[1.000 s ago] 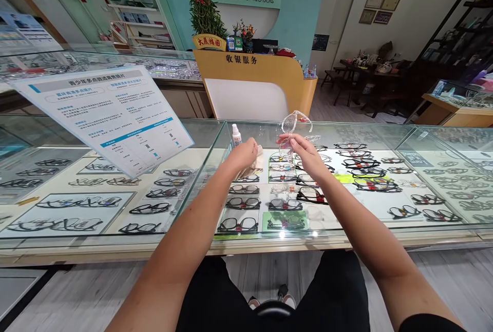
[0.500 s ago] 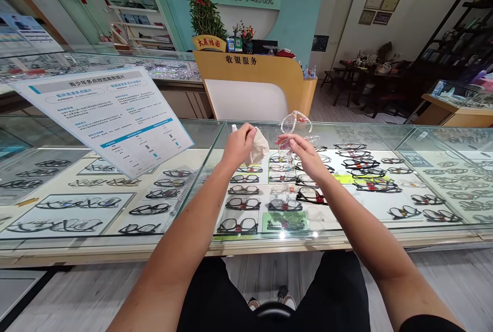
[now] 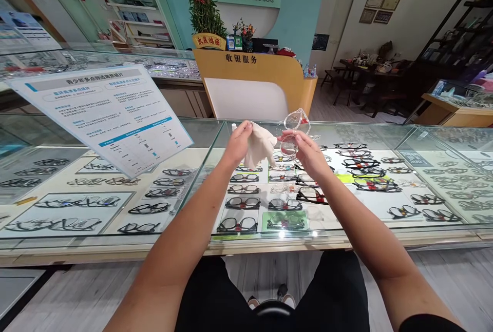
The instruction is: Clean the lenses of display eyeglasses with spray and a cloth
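Pinched in my left hand (image 3: 238,145) is a cream-coloured cloth (image 3: 260,148), which hangs down loosely from the fingertips. My right hand (image 3: 308,151) grips a pair of clear-framed eyeglasses (image 3: 297,121) by the middle, with the lenses turned one above the other. The cloth's right edge comes close to the lower lens; whether they touch I cannot tell. Both hands are above the glass top of a display case (image 3: 215,237). Behind my left hand the white tip of a small object (image 3: 233,127) shows; the rest of it is hidden.
Several dark-framed eyeglasses (image 3: 243,202) lie in rows under the glass. A large printed sheet (image 3: 108,111) stands tilted on the case to the left. Beyond the case is a yellow and white counter (image 3: 246,91) with a plant (image 3: 206,11) on it.
My left hand has spread the cloth wider and moved it right, towards the eyeglasses. My right hand has shifted slightly right and turned the eyeglasses a little.
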### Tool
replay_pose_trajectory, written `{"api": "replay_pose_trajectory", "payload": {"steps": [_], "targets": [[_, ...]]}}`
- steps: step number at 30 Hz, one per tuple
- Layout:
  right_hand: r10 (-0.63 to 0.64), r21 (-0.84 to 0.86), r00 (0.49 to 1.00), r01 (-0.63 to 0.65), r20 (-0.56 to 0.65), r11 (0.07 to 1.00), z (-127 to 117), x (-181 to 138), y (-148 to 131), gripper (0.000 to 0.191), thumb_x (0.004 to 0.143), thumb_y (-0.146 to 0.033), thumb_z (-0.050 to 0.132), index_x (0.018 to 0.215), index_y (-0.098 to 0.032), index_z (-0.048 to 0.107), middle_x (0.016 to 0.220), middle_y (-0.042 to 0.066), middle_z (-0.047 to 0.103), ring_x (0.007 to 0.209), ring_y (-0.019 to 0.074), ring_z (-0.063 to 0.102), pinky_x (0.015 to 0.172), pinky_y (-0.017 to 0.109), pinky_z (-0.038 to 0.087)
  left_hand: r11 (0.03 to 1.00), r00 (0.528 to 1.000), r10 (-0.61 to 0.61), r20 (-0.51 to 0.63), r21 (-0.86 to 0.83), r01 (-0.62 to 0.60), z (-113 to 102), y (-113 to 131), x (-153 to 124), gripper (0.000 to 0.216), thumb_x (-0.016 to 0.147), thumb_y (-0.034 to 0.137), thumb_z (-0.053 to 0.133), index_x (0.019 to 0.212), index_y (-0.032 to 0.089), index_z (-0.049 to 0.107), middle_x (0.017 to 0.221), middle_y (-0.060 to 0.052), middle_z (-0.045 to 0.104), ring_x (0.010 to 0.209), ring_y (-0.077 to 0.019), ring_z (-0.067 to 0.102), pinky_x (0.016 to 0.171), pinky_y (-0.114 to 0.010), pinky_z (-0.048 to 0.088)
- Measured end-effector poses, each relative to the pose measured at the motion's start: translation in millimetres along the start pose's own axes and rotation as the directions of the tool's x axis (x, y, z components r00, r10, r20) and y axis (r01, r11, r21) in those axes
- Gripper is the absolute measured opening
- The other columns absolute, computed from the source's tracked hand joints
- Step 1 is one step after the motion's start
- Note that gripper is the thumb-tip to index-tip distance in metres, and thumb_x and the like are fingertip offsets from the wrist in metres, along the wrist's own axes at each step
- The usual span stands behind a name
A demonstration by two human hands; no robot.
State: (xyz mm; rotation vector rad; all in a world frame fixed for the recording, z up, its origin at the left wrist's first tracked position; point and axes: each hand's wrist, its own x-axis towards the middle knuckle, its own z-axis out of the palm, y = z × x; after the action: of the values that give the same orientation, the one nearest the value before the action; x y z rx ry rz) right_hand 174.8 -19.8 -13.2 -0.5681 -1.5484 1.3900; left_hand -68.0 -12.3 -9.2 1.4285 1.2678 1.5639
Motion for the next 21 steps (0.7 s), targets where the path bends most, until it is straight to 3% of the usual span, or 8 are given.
{"api": "replay_pose_trajectory", "payload": {"steps": [4,9,16,21], "targets": [[0.005,-0.005,1.0,-0.005,-0.009,1.0,0,2,2,0.052,0.1,-0.076,0.065,0.127,-0.034,0.075,0.138,0.008,0.08,0.143,0.0314,0.068,0.116,0.053,0.059,0.982,0.995,-0.084,-0.045,-0.172,0.075,4,-6,3,0.027,0.103,0.044,0.063,0.088,0.022,0.059,0.087,-0.003,0.059,0.086,-0.0189,0.06,0.079,-0.029,0.053],[-0.007,-0.011,1.0,0.007,-0.003,1.0,0,2,2,0.051,0.1,-0.076,0.065,0.127,-0.034,0.075,0.138,0.009,0.08,0.14,0.032,0.069,0.115,0.053,0.06,0.913,0.987,-0.163,0.014,-0.376,0.156,7,-5,4,0.019,0.097,0.037,0.073,0.094,0.02,0.065,0.096,-0.004,0.068,0.097,-0.0192,0.068,0.093,-0.032,0.056],[-0.022,0.029,1.0,0.022,-0.015,0.999,7,-2,-8,0.05,0.098,-0.074,0.069,0.124,-0.032,0.076,0.13,0.008,0.082,0.134,0.031,0.072,0.118,0.051,0.058,0.943,0.982,-0.131,0.137,-0.288,0.166,6,13,-6,0.035,0.105,0.05,0.064,0.085,0.022,0.057,0.084,-0.005,0.06,0.083,-0.0219,0.064,0.08,-0.036,0.057],[-0.052,0.07,0.998,0.054,-0.024,0.996,10,-4,-12,0.048,0.097,-0.071,0.073,0.122,-0.031,0.076,0.125,0.007,0.084,0.128,0.0303,0.075,0.122,0.051,0.055,0.917,0.981,-0.153,0.123,-0.353,0.187,6,22,-9,0.043,0.108,0.06,0.063,0.089,0.022,0.058,0.084,-0.004,0.062,0.083,-0.0218,0.065,0.079,-0.035,0.054]]}}
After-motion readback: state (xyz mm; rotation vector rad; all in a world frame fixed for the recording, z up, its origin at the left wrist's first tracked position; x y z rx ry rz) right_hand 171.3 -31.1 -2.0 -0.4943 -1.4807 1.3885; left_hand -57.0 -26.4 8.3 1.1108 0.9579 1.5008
